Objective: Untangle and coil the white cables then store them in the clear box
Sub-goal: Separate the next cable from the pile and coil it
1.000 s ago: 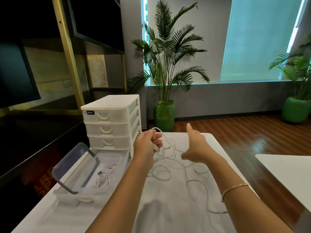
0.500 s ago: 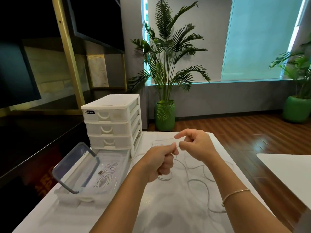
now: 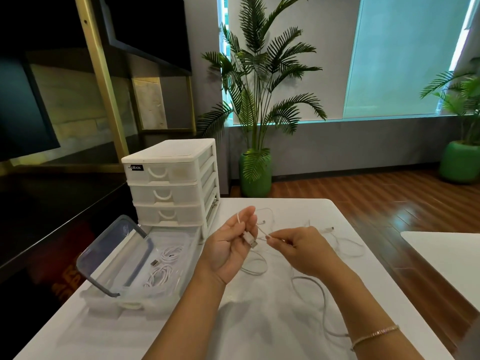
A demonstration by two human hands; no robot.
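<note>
Two hands up over the middle of the white surface [image 3: 259,320], both busy with one white cable [image 3: 262,231]. The left hand [image 3: 228,245] is palm-up, fingers curled, gripping the cable near its USB plug [image 3: 250,240], which pokes out silver-tipped toward the right. A short loop of the cord rises over the left fingertips. The right hand [image 3: 298,246] pinches the same cord between thumb and forefinger, just beside the plug. A thin bracelet [image 3: 374,335] sits on the right wrist.

The loose cable on the surface [image 3: 311,284] is thin, white and slack, running in wide open curves from under the hands out toward the right edge and back toward the near edge. How many separate cables make up the loose tangle, I cannot tell; two small connector ends show beyond the hands, toward the far edge.

Over at the left edge, one clear box [image 3: 181,258], open, its grey-rimmed lid [image 3: 114,255] propped up on the left side. Inside it, two coiled white cables [image 3: 163,266] lying next to each other, one nearer the far wall, one nearer the front, with a plug showing between them.

Behind the box, at the far left corner, one white three-drawer unit [image 3: 168,188]. Two potted palms stand on the floor beyond.
</note>
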